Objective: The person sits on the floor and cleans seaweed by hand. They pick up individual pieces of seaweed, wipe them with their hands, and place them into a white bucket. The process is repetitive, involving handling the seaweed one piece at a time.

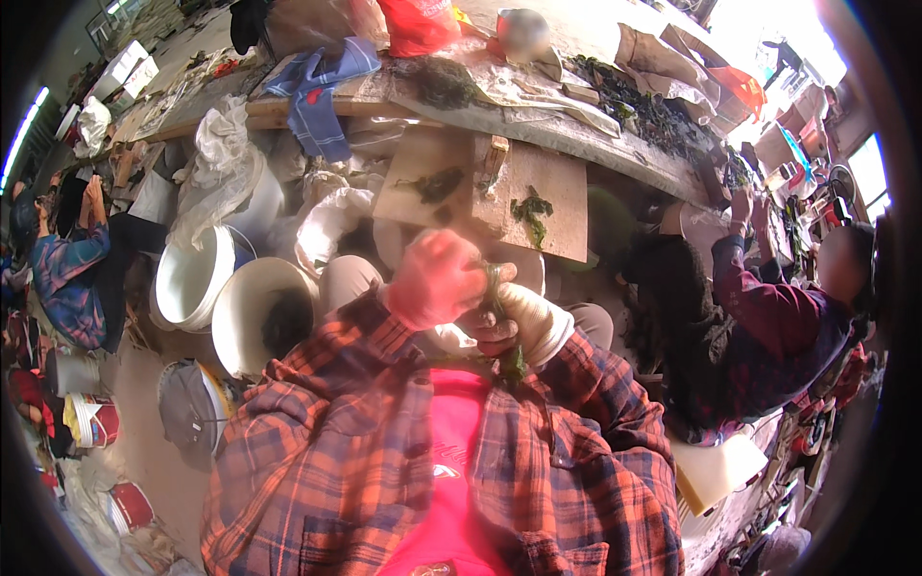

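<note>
My left hand [436, 281], in a red glove and blurred by motion, is curled closed against the upper end of a dark green leafy strand [513, 363], which looks like seaweed. Around the middle of the same strand close the soiled fingers of my right hand [515, 320], which has a cream knitted covering at the palm and wrist. The strand's lower end hangs over my plaid shirt. Beyond my hands, a green leafy clump [533, 214] lies on a pale wooden board [569, 180]. A darker clump [436, 186] rests further left.
White buckets [193, 277] and a wide tub [234, 324] with dark contents stand at left. A long workbench [461, 119] crosses ahead, bearing a blue cloth [317, 108] and dark green scraps. One person [771, 324] sits close on the right; another [75, 266] is at far left.
</note>
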`<control>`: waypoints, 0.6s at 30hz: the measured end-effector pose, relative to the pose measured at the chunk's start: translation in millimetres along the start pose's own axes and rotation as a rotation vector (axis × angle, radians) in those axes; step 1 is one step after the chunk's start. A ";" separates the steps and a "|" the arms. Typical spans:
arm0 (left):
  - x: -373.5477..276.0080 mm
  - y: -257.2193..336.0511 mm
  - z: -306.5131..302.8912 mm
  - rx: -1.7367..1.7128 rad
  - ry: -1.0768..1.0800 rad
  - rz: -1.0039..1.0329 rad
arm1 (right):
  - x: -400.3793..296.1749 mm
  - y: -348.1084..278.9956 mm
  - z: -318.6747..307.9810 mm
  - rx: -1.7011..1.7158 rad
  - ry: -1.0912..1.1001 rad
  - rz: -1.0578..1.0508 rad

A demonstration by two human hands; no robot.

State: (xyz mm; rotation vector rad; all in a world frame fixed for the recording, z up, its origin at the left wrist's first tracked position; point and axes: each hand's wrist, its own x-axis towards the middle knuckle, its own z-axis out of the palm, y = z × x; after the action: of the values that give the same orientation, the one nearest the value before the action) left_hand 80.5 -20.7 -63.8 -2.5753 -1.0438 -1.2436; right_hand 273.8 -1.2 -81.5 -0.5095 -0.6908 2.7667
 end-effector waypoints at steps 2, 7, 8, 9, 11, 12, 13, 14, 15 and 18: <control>7.4 6.6 -5.3 0.025 0.126 0.006 | -1.8 -0.7 13.8 -0.195 0.208 -0.139; 17.2 12.0 -21.0 0.028 0.156 -0.106 | 14.9 3.8 24.1 -0.138 0.187 -0.417; 18.1 12.0 -24.5 0.066 0.162 -0.104 | 16.2 6.3 30.4 -0.112 0.197 -0.513; 15.5 10.8 -23.9 0.081 0.201 -0.103 | 16.8 8.6 34.0 -0.117 0.293 -0.528; 2.0 6.0 -11.8 0.107 0.277 -0.101 | 18.1 11.8 41.0 -0.123 0.487 -0.558; -8.5 8.8 2.5 -0.311 0.219 -0.378 | 16.5 14.2 52.4 -0.160 0.642 -0.628; -14.3 14.0 8.0 -0.685 0.266 -0.734 | 18.1 15.7 53.9 -0.216 0.636 -0.682; -17.9 14.3 8.9 -0.770 0.279 -0.742 | 18.4 18.1 54.4 -0.272 0.627 -0.735; -17.0 12.8 9.1 -0.856 0.289 -0.742 | 17.4 20.5 54.0 -0.329 0.623 -0.814; -3.9 16.1 4.3 -1.310 0.399 -0.888 | 10.5 15.1 62.8 -0.545 0.580 -0.792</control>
State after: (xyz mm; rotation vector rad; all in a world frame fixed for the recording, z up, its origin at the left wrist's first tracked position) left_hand 91.6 -33.5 -66.3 -2.0878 -1.6878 -3.4025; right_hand 237.6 -36.4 -39.8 -0.8567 -1.1645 1.5800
